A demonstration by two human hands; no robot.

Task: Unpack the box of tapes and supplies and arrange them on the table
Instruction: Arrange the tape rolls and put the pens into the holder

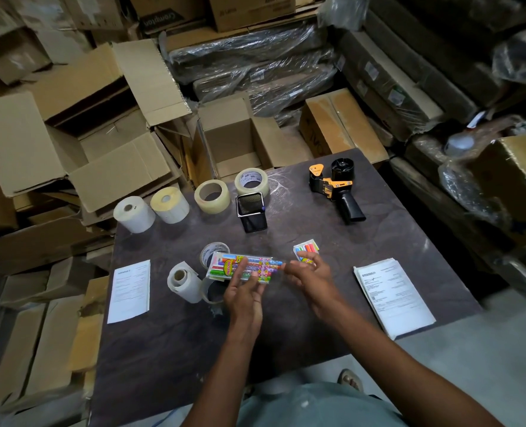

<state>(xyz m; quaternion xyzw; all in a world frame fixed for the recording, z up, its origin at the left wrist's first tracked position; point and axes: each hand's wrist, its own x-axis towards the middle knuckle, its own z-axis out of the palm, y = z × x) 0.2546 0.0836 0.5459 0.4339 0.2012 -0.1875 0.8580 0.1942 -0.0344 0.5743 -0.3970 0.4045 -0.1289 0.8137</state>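
My left hand [244, 295] holds a clear pack of colourful markers [243, 266] just above the dark table [175, 343], fingers laid over its near edge. My right hand [306, 274] hovers at the pack's right end, fingers loosely bent and fingertips close to it. Behind that hand lies a small pack of coloured sticks [307, 248]. Along the far edge stand two white label rolls [134, 214] [170, 205], two clear tape rolls [212, 197] [252, 181], a black mesh holder [252, 213] and a tape dispenser [337, 188]. Beside a paper roll [183, 282], tape rolls [214, 251] sit partly hidden by the markers.
Printed sheets lie at the table's left [129, 291] and in a stack at its right [394, 298]. An open cardboard box [234, 143] stands just beyond the table. Stacked cartons and plastic-wrapped bundles crowd the floor on the left, back and right.
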